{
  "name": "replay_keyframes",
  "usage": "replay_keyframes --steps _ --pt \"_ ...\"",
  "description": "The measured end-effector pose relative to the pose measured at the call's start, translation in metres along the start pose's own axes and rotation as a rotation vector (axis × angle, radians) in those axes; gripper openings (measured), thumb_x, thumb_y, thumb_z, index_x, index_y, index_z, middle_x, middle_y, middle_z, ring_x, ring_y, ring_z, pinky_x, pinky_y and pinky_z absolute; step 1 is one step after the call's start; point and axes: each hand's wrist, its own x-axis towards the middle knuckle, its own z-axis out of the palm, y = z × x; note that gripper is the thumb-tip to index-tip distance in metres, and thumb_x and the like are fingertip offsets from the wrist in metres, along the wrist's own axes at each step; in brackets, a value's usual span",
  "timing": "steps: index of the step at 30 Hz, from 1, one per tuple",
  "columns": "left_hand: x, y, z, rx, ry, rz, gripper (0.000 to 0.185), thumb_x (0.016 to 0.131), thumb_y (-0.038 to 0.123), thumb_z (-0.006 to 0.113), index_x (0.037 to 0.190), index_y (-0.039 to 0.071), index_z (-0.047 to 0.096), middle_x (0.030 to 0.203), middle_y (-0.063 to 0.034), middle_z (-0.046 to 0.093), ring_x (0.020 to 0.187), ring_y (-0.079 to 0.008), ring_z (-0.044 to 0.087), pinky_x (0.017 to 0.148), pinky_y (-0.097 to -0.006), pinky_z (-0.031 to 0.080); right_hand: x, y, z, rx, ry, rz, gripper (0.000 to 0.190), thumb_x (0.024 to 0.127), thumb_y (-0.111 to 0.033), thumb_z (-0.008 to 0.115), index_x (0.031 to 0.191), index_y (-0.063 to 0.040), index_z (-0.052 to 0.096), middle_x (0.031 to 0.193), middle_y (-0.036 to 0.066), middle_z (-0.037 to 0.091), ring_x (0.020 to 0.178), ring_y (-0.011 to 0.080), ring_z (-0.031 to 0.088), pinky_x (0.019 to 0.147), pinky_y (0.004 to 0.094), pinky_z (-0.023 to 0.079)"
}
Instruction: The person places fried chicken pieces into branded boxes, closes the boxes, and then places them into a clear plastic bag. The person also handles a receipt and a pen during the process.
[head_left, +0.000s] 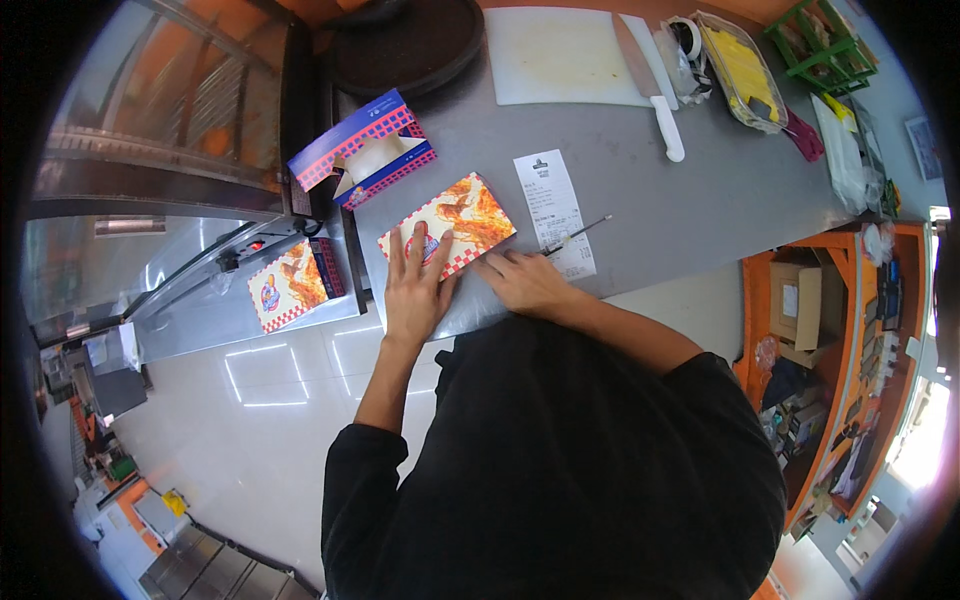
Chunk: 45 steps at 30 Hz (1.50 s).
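Observation:
A closed cardboard food box (469, 217) with a printed picture of fried food lies on the steel counter (645, 187). My left hand (416, 281) rests on its lid with the fingers spread. Beside the box's near right edge is my right hand (525, 281), its fingertips close to or touching the side; a thin dark rod with a metal tip (577, 234) sticks out from it, over a printed paper receipt (551, 195). Whether the fingers grip the rod is hidden. Behind the closed box stands an open blue and red cardboard box (364, 150) with something pale inside.
A kitchen knife (664, 124) lies across the white cutting board (562, 56). Right of it is a clear tray (742, 71) with yellow contents. A dark round pan (409, 45) stands at the back. Another printed box (292, 289) sits left, below the glass-fronted cabinet (172, 97).

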Motion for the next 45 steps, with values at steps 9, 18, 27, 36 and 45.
replay_keyframes --steps 9,18,27,36,45 --pt "-0.004 0.000 0.008 0.020 -0.005 -0.024 0.066 0.085 0.027 0.079 0.146 0.028 0.056 0.157 -0.0172 0.041 0.144 -0.0546 0.031 0.107 -0.0551 0.048 -0.003 -0.003 -0.001 0.018 0.065 -0.006 0.041 0.082 -0.014 0.064 0.123 -0.008 0.065 0.091 0.005 0.059 0.079 0.0255 0.066 0.064 0.0398 0.056" --pt "-0.006 0.006 0.005 -0.046 0.001 -0.046 0.061 0.092 0.040 0.070 0.148 0.024 0.054 0.161 -0.0174 0.035 0.147 -0.0545 0.024 0.116 -0.0568 0.035 0.068 0.002 -0.040 0.059 0.573 0.277 0.052 0.095 -0.030 0.064 0.139 -0.005 0.053 0.100 0.015 0.058 0.094 0.0347 0.061 0.076 0.0468 0.052" --pt "-0.095 0.070 0.025 -0.353 0.413 -0.571 0.044 0.095 0.016 0.069 0.136 0.003 0.056 0.160 -0.0266 0.029 0.148 -0.0426 0.029 0.122 -0.0515 0.022 0.007 -0.002 -0.037 0.364 -0.137 0.271 0.075 0.093 -0.041 0.064 0.155 -0.007 0.036 0.112 0.025 0.060 0.104 0.0417 0.060 0.086 0.0540 0.050" --pt "-0.087 0.108 0.014 -1.067 0.654 -1.245 0.093 0.092 0.010 0.075 0.160 0.009 0.013 0.157 -0.0186 0.026 0.139 -0.0297 0.040 0.113 -0.0436 0.042 -0.034 0.385 -0.164 -0.293 0.908 0.934 0.056 0.086 -0.041 0.075 0.125 -0.003 0.065 0.110 0.022 0.066 0.108 0.0390 0.062 0.098 0.0450 0.047" --pt "-0.107 0.102 0.027 -1.496 0.703 -1.185 0.077 0.097 0.008 0.067 0.158 0.012 0.021 0.151 -0.0140 0.042 0.138 -0.0297 0.046 0.115 -0.0475 0.039 -0.020 0.413 -0.203 1.028 0.880 1.088 0.022 0.093 -0.030 0.072 0.093 -0.008 0.071 0.092 0.003 0.067 0.082 0.0177 0.061 0.078 0.0354 0.052"
